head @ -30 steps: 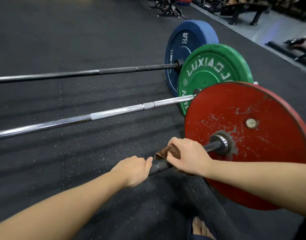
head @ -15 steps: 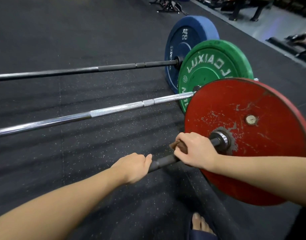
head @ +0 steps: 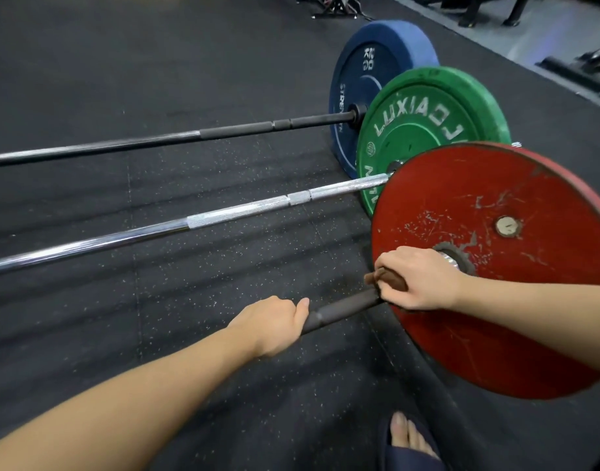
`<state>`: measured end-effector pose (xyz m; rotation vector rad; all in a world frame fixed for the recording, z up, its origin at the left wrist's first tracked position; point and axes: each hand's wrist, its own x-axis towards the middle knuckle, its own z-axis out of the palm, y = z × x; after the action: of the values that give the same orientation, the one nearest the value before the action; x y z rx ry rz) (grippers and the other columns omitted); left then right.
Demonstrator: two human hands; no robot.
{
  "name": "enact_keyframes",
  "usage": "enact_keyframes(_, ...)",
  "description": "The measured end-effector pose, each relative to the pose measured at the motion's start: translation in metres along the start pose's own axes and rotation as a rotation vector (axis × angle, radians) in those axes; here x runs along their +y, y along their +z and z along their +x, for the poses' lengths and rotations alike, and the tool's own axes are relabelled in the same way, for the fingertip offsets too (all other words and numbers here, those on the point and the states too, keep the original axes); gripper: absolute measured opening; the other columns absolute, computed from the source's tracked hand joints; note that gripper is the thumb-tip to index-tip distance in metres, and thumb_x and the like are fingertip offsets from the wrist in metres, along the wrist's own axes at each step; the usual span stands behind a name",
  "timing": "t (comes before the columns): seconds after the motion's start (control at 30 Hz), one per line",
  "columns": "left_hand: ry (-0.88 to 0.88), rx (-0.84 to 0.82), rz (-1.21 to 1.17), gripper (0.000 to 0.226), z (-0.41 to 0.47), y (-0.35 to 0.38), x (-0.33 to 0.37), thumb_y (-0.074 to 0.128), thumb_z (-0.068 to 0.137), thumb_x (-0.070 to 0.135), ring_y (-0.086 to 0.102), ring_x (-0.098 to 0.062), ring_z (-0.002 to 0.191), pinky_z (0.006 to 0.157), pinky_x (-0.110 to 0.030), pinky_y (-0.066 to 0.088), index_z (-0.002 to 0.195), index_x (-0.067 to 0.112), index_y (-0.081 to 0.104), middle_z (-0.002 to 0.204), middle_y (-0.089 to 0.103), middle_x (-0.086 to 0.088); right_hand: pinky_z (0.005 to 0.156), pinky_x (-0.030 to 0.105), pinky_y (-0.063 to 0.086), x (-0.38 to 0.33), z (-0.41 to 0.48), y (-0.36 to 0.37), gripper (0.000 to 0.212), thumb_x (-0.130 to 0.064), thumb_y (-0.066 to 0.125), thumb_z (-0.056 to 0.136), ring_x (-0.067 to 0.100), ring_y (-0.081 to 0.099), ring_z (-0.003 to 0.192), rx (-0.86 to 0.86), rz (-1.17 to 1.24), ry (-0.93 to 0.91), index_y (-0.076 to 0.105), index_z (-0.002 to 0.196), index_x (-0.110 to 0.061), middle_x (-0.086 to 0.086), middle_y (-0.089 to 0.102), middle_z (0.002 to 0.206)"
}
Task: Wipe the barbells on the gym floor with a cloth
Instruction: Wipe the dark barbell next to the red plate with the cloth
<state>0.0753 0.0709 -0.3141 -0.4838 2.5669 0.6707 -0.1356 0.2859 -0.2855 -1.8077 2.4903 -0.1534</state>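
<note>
Right now the wiping is in hand on the nearest barbell (head: pixel 342 310), the dark bar lying across the gym floor (head: pixel 155 79) with a scuffed red plate (head: pixel 478 198) on its end. The right hand (head: pixel 424 280) is curled over a brown cloth (head: pixel 388 279) folded round the bar just beside the plate's hub, so the cloth sits at the very end of the shaft. The left hand (head: pixel 274 322) clamps the bare bar a little way inboard, apart from the right, with a short stretch of dark shaft showing between them; it looks to be steadying the bar against rolling. By my reading this bar is only partly done. The next move calls for drawing the cloth along the shaft toward the left hand, which must then give way. The chrome barbell (head: pixel 223 217) with the green plate (head: pixel 427 130) and the far barbell (head: pixel 223 132) with the blue plate (head: pixel 369 79) lie well apart from both hands, apparently waiting.
</note>
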Motion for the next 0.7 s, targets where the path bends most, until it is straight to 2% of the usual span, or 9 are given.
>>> enact_keyframes(0.03,0.001,-0.006,0.001,0.053,-0.001,-0.001,0.001,0.013,0.111,0.038,0.052,-0.036,0.09,0.082,-0.04,0.04,0.109,0.01,0.058,0.074,0.041,0.001,0.059,0.031,0.049,-0.006,0.001,0.005,0.019,-0.046,0.055,0.086,0.014,0.057,0.077,0.032,-0.034,0.001,0.057,0.09,-0.028,-0.013,0.057,0.079)
enact_keyframes(0.07,-0.002,-0.011,-0.007,0.053,-0.003,-0.003,0.003,0.014,0.111,0.037,0.055,-0.037,0.095,0.086,-0.041,0.043,0.11,0.007,0.058,0.074,0.04,0.001,0.057,0.032,0.049,-0.014,0.003,0.009,0.02,-0.045,0.055,0.085,0.015,0.057,0.075,0.071,-0.062,-0.001,0.058,0.089,-0.026,-0.011,0.058,0.077)
enact_keyframes(0.13,-0.015,-0.01,-0.055,0.048,-0.005,-0.006,0.005,0.015,0.112,0.033,0.056,-0.039,0.105,0.09,-0.041,0.043,0.128,0.007,0.053,0.077,0.039,-0.001,0.054,0.032,0.048,-0.031,0.006,0.016,0.021,-0.043,0.054,0.084,0.017,0.057,0.071,0.132,-0.072,-0.011,0.06,0.087,-0.023,-0.008,0.059,0.075)
enact_keyframes(0.2,-0.021,-0.017,-0.074,0.046,-0.005,-0.007,0.006,0.015,0.112,0.03,0.056,-0.038,0.109,0.089,-0.041,0.042,0.136,0.01,0.049,0.084,0.045,-0.005,0.055,0.031,0.047,-0.052,0.011,0.02,0.02,-0.043,0.056,0.083,0.017,0.056,0.07,0.163,-0.039,-0.023,0.061,0.087,-0.023,-0.008,0.06,0.075)
enact_keyframes(0.3,-0.004,0.0,-0.033,0.048,-0.004,-0.004,0.006,0.015,0.112,0.031,0.058,-0.039,0.109,0.088,-0.041,0.042,0.129,0.008,0.053,0.101,0.06,-0.013,0.057,0.033,0.048,-0.075,0.019,0.024,0.022,-0.044,0.055,0.083,0.018,0.057,0.072,0.151,0.037,-0.045,0.06,0.09,-0.024,-0.008,0.061,0.077)
enact_keyframes(0.43,0.017,0.032,-0.009,0.047,-0.002,0.0,0.002,0.015,0.111,0.033,0.057,-0.037,0.096,0.078,-0.038,0.035,0.118,0.011,0.056,0.079,0.045,-0.001,0.064,0.032,0.05,-0.046,0.019,0.01,0.021,-0.042,0.057,0.086,0.012,0.057,0.078,-0.016,0.123,-0.126,0.06,0.099,-0.027,-0.012,0.061,0.084)
enact_keyframes(0.5,0.023,0.032,-0.016,0.046,-0.003,0.001,0.0,0.014,0.111,0.033,0.05,-0.034,0.086,0.076,-0.038,0.034,0.119,0.01,0.054,0.074,0.041,0.002,0.066,0.034,0.052,-0.019,0.01,0.003,0.02,-0.041,0.059,0.086,0.01,0.058,0.079,-0.015,0.116,-0.097,0.061,0.1,-0.027,-0.014,0.061,0.084)
enact_keyframes(0.6,0.032,0.027,-0.047,0.042,0.0,-0.001,-0.001,0.013,0.111,0.033,0.049,-0.033,0.084,0.077,-0.039,0.036,0.11,0.013,0.05,0.075,0.041,0.002,0.067,0.035,0.053,0.002,0.001,-0.003,0.023,-0.045,0.057,0.086,0.011,0.059,0.08,0.007,0.093,-0.052,0.062,0.1,-0.027,-0.013,0.061,0.084)
enact_keyframes(0.7,0.039,0.012,-0.049,0.04,0.001,-0.001,-0.001,0.013,0.111,0.035,0.05,-0.034,0.083,0.077,-0.039,0.037,0.089,0.017,0.042,0.074,0.042,0.0,0.061,0.036,0.053,-0.008,0.005,0.005,0.023,-0.046,0.055,0.085,0.014,0.059,0.076,0.041,-0.009,-0.036,0.061,0.094,-0.026,-0.012,0.061,0.08)
